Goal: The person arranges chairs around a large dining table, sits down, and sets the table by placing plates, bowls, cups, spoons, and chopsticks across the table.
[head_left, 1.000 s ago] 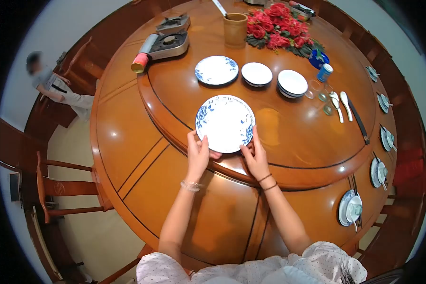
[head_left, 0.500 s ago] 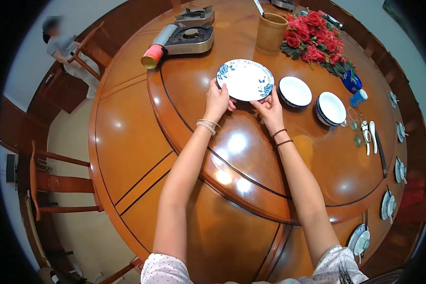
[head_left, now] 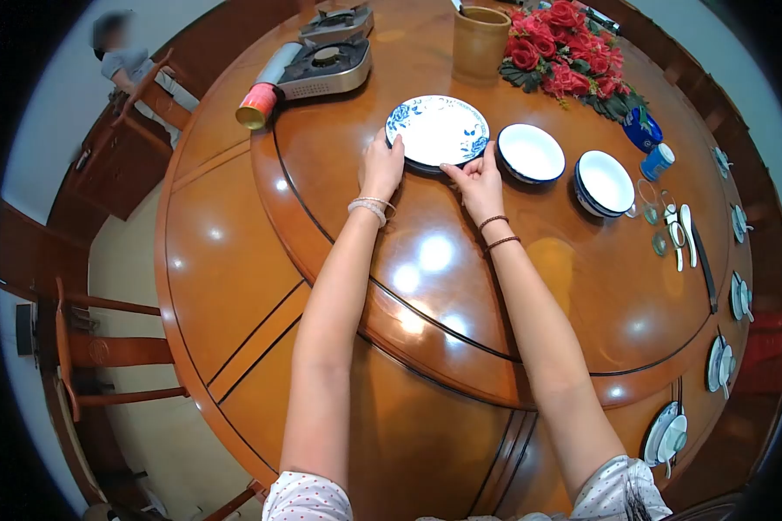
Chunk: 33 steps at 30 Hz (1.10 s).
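A white plate with blue flower patterns (head_left: 437,130) lies low over the turntable, its near edge between my hands. My left hand (head_left: 382,165) grips its left edge, thumb along the rim. The right-hand edge is pinched by my right hand (head_left: 478,178), with the thumb at the near rim. I cannot tell whether the plate rests fully on the wood. Just right of my right hand stands a white bowl with a dark blue rim (head_left: 531,154). Farther right is a stack of similar bowls (head_left: 605,181).
Portable gas stoves (head_left: 326,69), a red gas canister (head_left: 258,106), a brown pot (head_left: 480,43) and red artificial flowers (head_left: 565,52) stand beyond. Spoons (head_left: 688,233), a blue can (head_left: 658,161) and place settings (head_left: 666,434) are rightward. A person (head_left: 135,69) is behind a chair at far left.
The plate has come down toward the turntable and lies flatter, with both hands still at its rim. The camera view has shifted slightly.
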Each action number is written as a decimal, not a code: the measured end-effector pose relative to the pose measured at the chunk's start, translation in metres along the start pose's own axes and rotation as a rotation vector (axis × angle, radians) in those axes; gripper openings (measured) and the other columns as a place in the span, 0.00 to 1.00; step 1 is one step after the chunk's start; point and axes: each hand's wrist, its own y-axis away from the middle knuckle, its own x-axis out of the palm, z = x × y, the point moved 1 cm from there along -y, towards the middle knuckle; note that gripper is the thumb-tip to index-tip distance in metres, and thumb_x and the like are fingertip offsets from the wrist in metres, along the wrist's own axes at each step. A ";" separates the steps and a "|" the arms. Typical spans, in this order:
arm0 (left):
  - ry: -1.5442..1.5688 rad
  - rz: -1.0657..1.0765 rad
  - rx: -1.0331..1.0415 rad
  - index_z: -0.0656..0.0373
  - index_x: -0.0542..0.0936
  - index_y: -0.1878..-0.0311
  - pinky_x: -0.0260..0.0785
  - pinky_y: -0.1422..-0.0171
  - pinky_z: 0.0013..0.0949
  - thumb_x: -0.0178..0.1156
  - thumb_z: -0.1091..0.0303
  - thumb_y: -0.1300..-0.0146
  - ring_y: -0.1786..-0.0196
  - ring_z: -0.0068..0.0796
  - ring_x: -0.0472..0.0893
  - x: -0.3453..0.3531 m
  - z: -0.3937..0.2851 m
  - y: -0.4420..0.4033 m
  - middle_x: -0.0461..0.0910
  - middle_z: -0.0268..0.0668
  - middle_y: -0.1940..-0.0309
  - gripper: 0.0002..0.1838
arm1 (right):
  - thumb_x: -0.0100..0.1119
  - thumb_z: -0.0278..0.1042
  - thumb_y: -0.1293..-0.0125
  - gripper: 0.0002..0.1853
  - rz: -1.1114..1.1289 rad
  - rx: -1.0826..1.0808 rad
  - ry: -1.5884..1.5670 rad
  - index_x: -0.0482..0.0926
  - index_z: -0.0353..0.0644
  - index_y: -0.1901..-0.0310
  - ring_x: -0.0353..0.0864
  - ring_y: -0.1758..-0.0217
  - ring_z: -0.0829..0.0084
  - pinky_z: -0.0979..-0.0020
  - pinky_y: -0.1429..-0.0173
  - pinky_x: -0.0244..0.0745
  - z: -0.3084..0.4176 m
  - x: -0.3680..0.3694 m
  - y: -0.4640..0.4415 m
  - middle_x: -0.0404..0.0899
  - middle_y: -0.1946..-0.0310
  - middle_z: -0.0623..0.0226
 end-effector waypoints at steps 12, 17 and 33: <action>0.746 0.109 -0.417 0.63 0.69 0.49 0.55 0.84 0.20 0.43 0.62 0.32 0.86 0.15 0.63 -0.099 -0.131 0.282 0.64 0.27 0.88 0.16 | 0.59 0.25 0.48 0.13 0.171 -0.241 0.406 0.75 0.39 0.59 0.74 0.72 0.72 0.74 0.64 0.72 0.036 -0.073 0.159 0.72 0.71 0.63; 0.725 0.399 -0.775 0.65 0.73 0.63 0.59 0.82 0.21 0.45 0.65 0.33 0.85 0.17 0.67 -0.174 -0.197 0.513 0.69 0.31 0.88 0.13 | 0.59 0.28 0.48 0.11 0.144 -0.054 0.374 0.76 0.38 0.61 0.73 0.66 0.71 0.74 0.57 0.71 0.052 -0.159 0.232 0.71 0.68 0.62; 0.279 0.531 -0.071 0.66 0.78 0.70 0.63 0.78 0.25 0.45 0.65 0.34 0.83 0.20 0.73 -0.176 -0.284 0.424 0.74 0.33 0.87 0.16 | 0.55 0.27 0.41 0.07 -0.290 0.327 0.342 0.78 0.35 0.63 0.79 0.70 0.80 0.80 0.65 0.72 0.152 -0.411 0.592 0.80 0.72 0.66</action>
